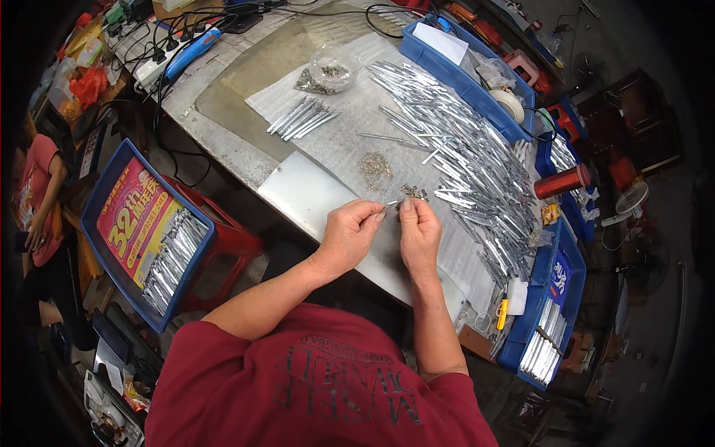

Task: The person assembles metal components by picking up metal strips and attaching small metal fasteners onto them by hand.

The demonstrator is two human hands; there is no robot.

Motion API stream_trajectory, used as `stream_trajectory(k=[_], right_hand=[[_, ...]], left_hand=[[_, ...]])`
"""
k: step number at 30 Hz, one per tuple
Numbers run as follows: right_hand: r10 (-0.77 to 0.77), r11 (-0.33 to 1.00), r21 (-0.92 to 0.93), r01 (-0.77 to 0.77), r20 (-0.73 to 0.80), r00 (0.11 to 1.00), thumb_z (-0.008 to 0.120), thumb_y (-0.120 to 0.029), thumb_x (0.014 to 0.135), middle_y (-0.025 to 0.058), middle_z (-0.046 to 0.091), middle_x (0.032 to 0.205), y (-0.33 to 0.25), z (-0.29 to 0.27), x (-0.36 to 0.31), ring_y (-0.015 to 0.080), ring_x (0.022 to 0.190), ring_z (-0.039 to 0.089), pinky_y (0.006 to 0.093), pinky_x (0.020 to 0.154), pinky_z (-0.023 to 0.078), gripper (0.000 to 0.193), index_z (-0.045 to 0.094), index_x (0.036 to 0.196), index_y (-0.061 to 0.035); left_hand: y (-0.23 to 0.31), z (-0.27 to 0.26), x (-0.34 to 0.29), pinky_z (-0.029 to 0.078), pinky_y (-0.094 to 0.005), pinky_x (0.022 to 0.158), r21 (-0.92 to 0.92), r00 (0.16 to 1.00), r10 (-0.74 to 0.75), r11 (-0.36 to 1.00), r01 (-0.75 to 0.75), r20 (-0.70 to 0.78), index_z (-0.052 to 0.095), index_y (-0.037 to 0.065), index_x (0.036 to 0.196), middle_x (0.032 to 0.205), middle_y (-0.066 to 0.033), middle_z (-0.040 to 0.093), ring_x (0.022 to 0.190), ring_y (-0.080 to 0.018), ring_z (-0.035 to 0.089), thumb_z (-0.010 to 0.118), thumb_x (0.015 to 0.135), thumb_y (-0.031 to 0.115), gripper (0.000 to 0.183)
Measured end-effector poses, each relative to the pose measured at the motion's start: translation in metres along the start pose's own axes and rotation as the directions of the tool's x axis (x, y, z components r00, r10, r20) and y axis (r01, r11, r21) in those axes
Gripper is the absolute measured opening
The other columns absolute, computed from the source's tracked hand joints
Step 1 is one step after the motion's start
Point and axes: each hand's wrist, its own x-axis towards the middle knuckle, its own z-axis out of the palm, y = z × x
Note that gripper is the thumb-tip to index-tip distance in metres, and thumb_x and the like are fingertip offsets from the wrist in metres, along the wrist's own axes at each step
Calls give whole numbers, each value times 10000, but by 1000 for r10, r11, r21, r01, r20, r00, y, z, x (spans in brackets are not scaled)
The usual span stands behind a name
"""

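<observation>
Over the near edge of the worktable, my left hand [347,232] and my right hand [419,232] are both closed in a pinch, fingertips close together. A small silvery metal piece [392,203] shows between them, its left end in my left fingers. What the right fingers pinch is too small to make out. Just beyond my right hand lies a little heap of small metal parts [414,192]. Another loose heap of tiny brass-coloured parts [375,170] is farther left. A large pile of silvery metal strips [462,149] spreads across the table's right side.
A short row of strips [302,118] and a clear bag of small parts [325,73] lie farther back. Blue trays [173,302] [514,344] stand at both sides. A yellow-handled screwdriver [502,313] is near the right edge. Another person [41,179] sits far left.
</observation>
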Motion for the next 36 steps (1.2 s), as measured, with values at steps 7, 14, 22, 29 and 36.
stream_trajectory(k=[7,14,22,29,36], right_hand=[[56,998,34,-53,-82,995,526,-133,843,-3,531,652,3,-36,11,55,611,451,205,549,381,182,572,857,43],[-44,930,-366,23,-48,998,556,-85,782,172,601,769,22,-66,19,258,681,588,312,626,446,152,580,873,34],[-133,819,-537,202,164,977,568,-55,726,173,580,770,30,-63,17,321,738,556,381,666,432,109,581,815,7],[-142,738,-613,284,270,952,561,-65,736,172,568,746,38,-58,24,336,728,538,400,666,424,99,572,795,13],[-169,638,-690,342,308,936,549,-48,712,181,541,712,38,-51,26,348,708,517,419,644,416,67,523,708,14]], left_hand=[[-5,0,2,402,-230,548,-7,1000,-11,1000,11,9,588,-44,861,695,-66,549,616,-108,500,555,798,27,101],[-9,-4,2,395,-238,531,80,999,19,997,-22,30,590,-32,849,684,-72,545,598,-119,496,560,791,25,87],[-10,-5,1,388,-239,523,88,998,29,996,-34,53,587,-30,854,673,-71,537,589,-120,489,556,794,24,87],[-9,-5,0,400,-267,523,82,997,42,996,-46,57,583,-27,851,678,-100,540,586,-175,513,550,790,27,88],[-8,-6,1,415,-291,524,113,996,58,991,-65,63,579,-21,843,680,-122,540,579,-224,532,547,779,24,84]])
